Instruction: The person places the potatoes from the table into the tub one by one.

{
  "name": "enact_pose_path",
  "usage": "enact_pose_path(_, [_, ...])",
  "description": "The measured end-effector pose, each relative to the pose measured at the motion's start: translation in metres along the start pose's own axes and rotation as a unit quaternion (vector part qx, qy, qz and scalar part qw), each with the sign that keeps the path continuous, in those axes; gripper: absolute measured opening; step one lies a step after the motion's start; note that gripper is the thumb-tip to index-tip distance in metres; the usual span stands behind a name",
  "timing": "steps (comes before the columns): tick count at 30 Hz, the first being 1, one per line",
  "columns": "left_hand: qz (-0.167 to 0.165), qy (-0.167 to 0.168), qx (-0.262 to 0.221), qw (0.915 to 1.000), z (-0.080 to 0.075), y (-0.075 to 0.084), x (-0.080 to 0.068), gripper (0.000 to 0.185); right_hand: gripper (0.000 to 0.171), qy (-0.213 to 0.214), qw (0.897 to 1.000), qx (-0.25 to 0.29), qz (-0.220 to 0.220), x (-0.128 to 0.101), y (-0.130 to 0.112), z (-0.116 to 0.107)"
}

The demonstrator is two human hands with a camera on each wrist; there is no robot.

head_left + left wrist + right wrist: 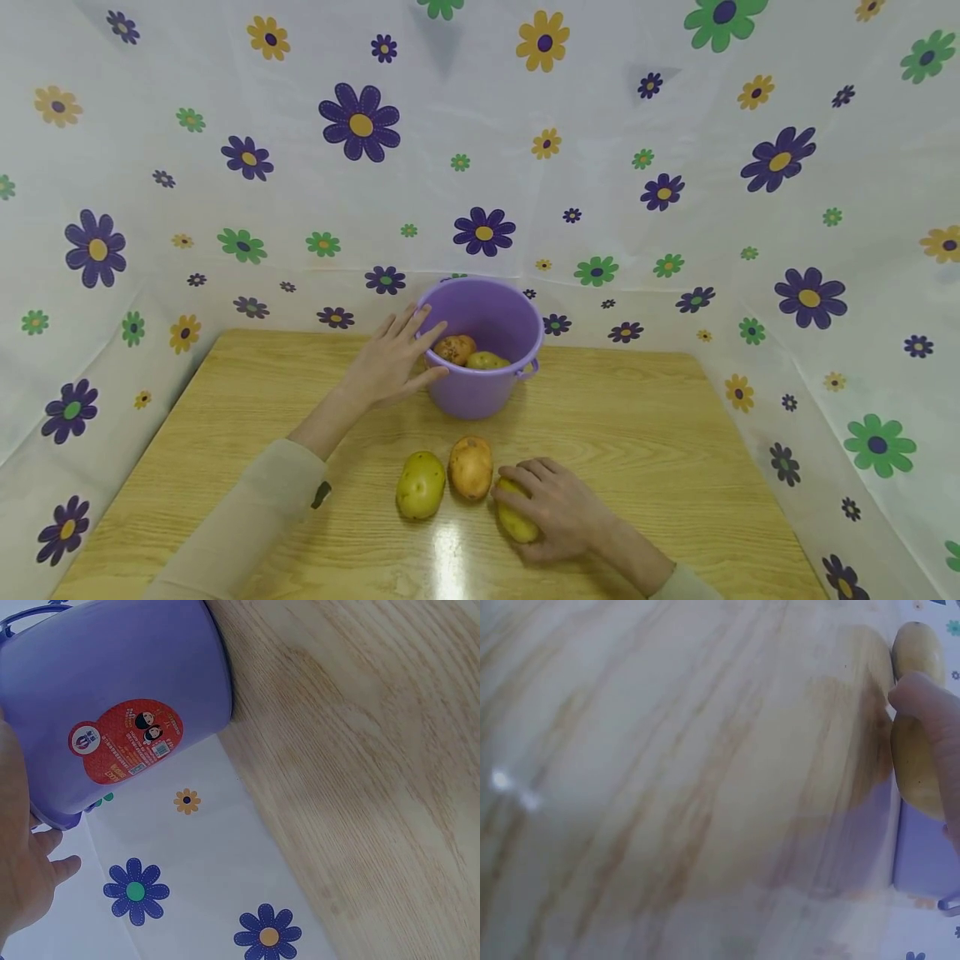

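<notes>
A purple bucket stands on the table with potatoes inside, a brownish one and a yellow one showing. My left hand rests at the bucket's left rim, fingers spread and fairly straight, thumb along the front. In the left wrist view, part of that hand lies beside the bucket's rim. My right hand grips a yellow potato low over the table, right of two others. Those are a brown-skinned potato in the middle and a yellow-green potato on the left.
The wood-grain table is enclosed at the back and sides by white flower-printed sheeting. A small handle lug sticks out at the bucket's right. A red sticker is on the bucket's side.
</notes>
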State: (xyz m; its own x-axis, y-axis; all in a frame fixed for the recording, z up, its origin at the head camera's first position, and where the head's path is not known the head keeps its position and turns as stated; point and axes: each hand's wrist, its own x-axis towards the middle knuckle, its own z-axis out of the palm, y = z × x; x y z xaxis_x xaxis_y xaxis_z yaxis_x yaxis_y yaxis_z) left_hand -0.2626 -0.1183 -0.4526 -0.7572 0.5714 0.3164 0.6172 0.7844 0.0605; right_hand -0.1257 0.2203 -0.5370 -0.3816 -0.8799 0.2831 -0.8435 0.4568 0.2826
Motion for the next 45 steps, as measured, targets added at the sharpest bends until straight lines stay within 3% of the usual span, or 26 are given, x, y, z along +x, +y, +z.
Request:
enact_pose_path(11, [-0.001, -0.001, 0.003, 1.0, 0.003, -0.001, 0.001, 0.083, 0.076, -0.005, 1.0, -0.011, -0.001, 0.004, 0.009, -0.01])
enact_pose_path(20, [-0.001, -0.002, 0.008, 1.0, 0.002, -0.001, 0.001, 0.078, 0.084, -0.001, 1.0, -0.02, -0.005, 0.011, 0.022, -0.022])
enact_pose_path(36, [-0.001, -0.002, 0.002, 1.0, 0.001, -0.001, 0.0, 0.079, 0.089, 0.048, 0.998, -0.049, -0.014, 0.022, 0.039, -0.036])
enact_pose_path(45, [0.006, 0.007, 0.006, 0.9999, 0.003, -0.002, 0.0, 0.101, 0.084, 0.079, 0.995, -0.054, -0.019, 0.032, 0.047, -0.042])
